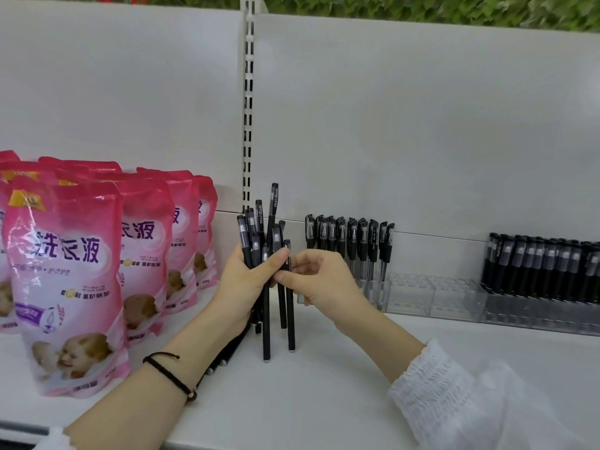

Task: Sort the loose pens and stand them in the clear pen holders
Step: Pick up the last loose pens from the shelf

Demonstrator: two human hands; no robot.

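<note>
My left hand (250,280) grips a bunch of black pens (259,235) upright over the white shelf (324,391), caps up. My right hand (311,277) pinches one black pen (290,319) at the right edge of that bunch, thumb and fingers curled round its barrel. Behind my right hand a clear pen holder (373,287) has a row of capped black pens (350,235) standing in it. A clear holder with open slots (428,293) sits to its right. Farther right, a third clear holder (532,310) is packed with black pens (542,264).
Several pink laundry-liquid pouches (65,274) stand at the left of the shelf, close to my left forearm. A slotted upright (248,108) splits the white back panel. More black pens (224,355) lie on the shelf under my left wrist.
</note>
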